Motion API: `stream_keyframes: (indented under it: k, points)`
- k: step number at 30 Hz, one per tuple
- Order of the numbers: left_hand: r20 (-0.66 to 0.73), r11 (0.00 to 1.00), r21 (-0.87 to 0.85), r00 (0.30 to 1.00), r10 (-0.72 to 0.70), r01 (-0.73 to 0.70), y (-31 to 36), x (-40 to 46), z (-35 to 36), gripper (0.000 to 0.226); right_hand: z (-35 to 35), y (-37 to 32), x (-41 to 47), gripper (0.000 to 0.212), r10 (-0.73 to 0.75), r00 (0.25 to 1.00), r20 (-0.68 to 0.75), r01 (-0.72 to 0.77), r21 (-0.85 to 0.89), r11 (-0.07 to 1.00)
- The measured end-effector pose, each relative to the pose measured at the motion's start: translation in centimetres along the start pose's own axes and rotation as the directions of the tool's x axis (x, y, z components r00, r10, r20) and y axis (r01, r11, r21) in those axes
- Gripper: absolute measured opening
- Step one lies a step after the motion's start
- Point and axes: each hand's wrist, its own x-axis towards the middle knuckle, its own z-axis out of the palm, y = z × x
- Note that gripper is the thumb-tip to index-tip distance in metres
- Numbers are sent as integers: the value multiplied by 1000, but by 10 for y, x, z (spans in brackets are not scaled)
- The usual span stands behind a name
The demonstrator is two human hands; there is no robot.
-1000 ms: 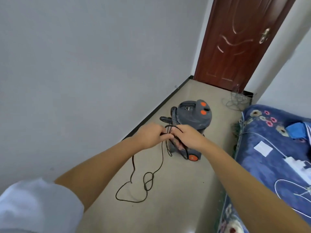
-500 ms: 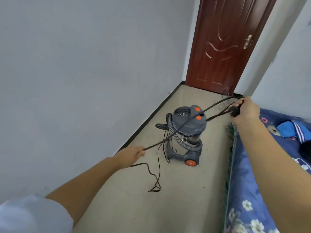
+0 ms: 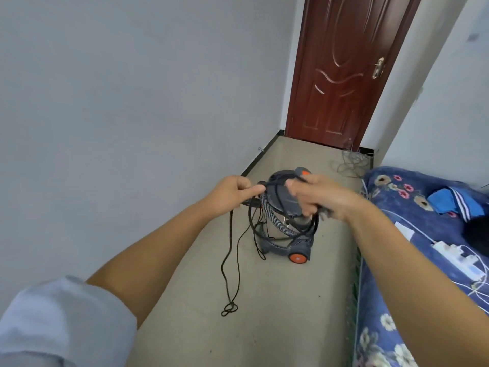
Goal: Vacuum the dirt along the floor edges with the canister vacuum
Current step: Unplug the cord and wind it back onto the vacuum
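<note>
Soft, even daylight; wide-angle bending at edges, slight motion blur.

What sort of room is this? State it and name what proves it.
Probably a bedroom in a home: a bed with a blue floral cover lines the right side, a brown panelled door closes the far end, and a tiled floor runs along a plain wall.

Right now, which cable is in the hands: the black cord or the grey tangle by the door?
The black power cord: both hands, left hand and right hand, grip its coils above the canister vacuum. The grey tangle lies untouched on the floor near the door.
</note>
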Motion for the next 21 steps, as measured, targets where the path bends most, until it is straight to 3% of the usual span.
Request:
stream_keyframes:
  k: [2, 4, 7, 8, 9, 10, 12, 13, 15, 17, 19, 21]
  points:
    - [-28, 993, -101, 997, -69, 66, -20, -7, 1, 45, -24, -2, 1, 30, -10, 991, -131, 65, 423, 904]
    - [-18, 984, -103, 989, -149, 146, -45, -19, 5, 46, -53, 0, 3, 32, 38, 959, -283, 187, 724, 663]
    - [20, 962, 73, 964, -264, 262, -95, -49, 11, 43, -92, 6, 6, 36, 188, 851, -490, 448, 865, 226]
    - [31, 946, 167, 957, -288, 280, -111, -59, 12, 41, -102, 9, 8, 39, 257, 802, -539, 515, 843, 158]
    - [52, 926, 250, 951, -304, 282, -122, -69, 13, 37, -109, 10, 9, 40, 319, 745, -586, 563, 809, 169]
    - [91, 908, 325, 947, -309, 265, -125, -75, 16, 31, -114, 12, 13, 39, 365, 682, -634, 577, 773, 265]
    - [230, 863, 487, 932, -278, 137, -105, -75, 22, 22, -105, 11, 21, 35, 382, 579, -720, 448, 673, 588]
    - [309, 827, 562, 919, -243, 30, -86, -70, 27, 22, -92, 10, 23, 33, 345, 579, -739, 310, 591, 745]
    - [419, 763, 625, 895, -151, -164, -45, -54, 39, 27, -58, 8, 27, 29, 265, 691, -673, 6, 372, 928]
    - [448, 761, 593, 893, -42, -262, -14, -34, 45, 29, -27, 12, 29, 31, 208, 868, -452, -161, 140, 977]
    - [366, 796, 534, 926, 89, -287, 3, -12, 44, 29, -5, 21, 30, 28, 156, 975, -157, -167, -59, 984]
    - [211, 829, 484, 957, 200, -280, 15, 8, 36, 27, 5, 28, 28, 29, 154, 988, 29, -154, -14, 988]
